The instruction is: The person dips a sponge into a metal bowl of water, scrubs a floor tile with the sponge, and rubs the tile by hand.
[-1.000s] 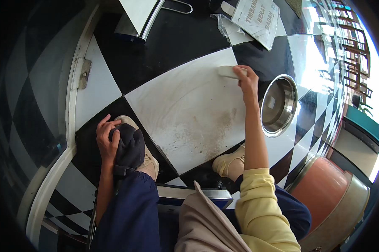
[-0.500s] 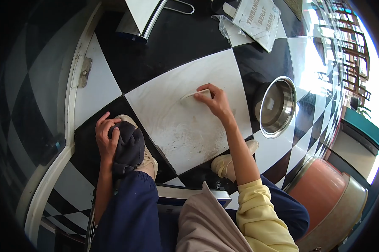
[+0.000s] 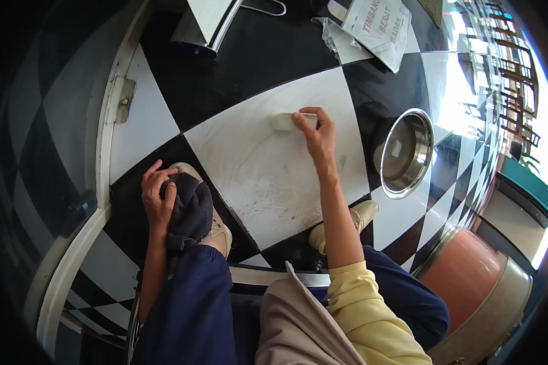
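My right hand [image 3: 320,137] is closed on a pale, block-shaped sponge [image 3: 282,122]. It presses the sponge to the upper middle of a large white floor tile [image 3: 268,170]. Greyish smears and dark specks mark that tile, mostly along its lower part. My left hand [image 3: 157,198] has its fingers curled around a crumpled dark cloth [image 3: 192,213] beside my left shoe [image 3: 221,234]. Part of that shoe is hidden by the cloth.
A shiny metal basin [image 3: 421,152] with liquid in it stands to the right. A plastic-wrapped flat box [image 3: 383,33] lettered TIMBANGAN BERAT BADAN lies at the top. A white door frame [image 3: 103,146] runs down the left. An orange rounded object [image 3: 462,274] is at lower right.
My right hand has moved slightly up and to the right across the tile, and more of the sponge's flat face shows. My left hand stays on the cloth.
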{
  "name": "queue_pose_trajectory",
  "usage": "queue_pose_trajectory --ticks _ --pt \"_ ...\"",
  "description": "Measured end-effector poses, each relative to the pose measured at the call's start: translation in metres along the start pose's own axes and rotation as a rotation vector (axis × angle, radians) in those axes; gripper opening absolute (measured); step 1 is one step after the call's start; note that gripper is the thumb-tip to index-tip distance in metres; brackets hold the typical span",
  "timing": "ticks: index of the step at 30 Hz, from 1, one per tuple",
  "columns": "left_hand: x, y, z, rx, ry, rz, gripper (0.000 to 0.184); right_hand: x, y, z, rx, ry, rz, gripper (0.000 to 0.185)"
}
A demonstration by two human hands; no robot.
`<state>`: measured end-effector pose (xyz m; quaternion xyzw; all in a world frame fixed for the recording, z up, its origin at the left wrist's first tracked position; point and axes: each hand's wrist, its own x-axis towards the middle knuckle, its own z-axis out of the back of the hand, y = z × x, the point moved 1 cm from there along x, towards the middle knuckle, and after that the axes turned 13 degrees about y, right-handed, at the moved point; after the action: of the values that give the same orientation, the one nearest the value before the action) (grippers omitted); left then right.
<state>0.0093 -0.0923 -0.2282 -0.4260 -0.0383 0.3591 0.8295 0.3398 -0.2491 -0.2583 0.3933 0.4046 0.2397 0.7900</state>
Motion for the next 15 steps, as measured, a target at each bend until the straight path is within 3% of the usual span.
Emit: queue_pose_trajectory --ticks 1,3,5,7,9,11,14,15 --pt "0.001 -0.002 0.000 -0.003 -0.004 0.007 0.009 0.000 0.006 -0.003 0.028 -0.017 0.018 0.035" --pt "0.003 -0.003 0.001 0.011 0.003 0.002 0.009 -0.021 0.026 -0.026 -0.242 0.312 0.040 0.036" --pt "0.002 -0.001 0.001 0.018 0.004 -0.002 0.009 -0.028 0.020 -0.044 -0.374 0.339 0.358 0.037" --pt "0.000 0.002 0.000 0.013 -0.003 -0.007 0.009 -0.015 0.026 -0.024 -0.073 0.263 -0.003 0.036" --pt "-0.001 0.000 0.000 0.003 0.000 0.007 0.009 0.011 0.001 -0.002 0.026 0.005 0.007 0.033" --pt "0.001 -0.003 0.000 0.004 0.008 0.009 0.009 0.011 0.019 0.000 -0.083 0.049 -0.073 0.035" --pt "0.003 -0.003 0.001 0.020 0.001 0.013 0.010 -0.013 0.032 -0.038 -0.424 0.478 0.222 0.036" --pt "0.003 -0.003 0.000 0.015 0.000 0.014 0.010 -0.019 0.037 -0.044 -0.480 0.591 0.194 0.036"
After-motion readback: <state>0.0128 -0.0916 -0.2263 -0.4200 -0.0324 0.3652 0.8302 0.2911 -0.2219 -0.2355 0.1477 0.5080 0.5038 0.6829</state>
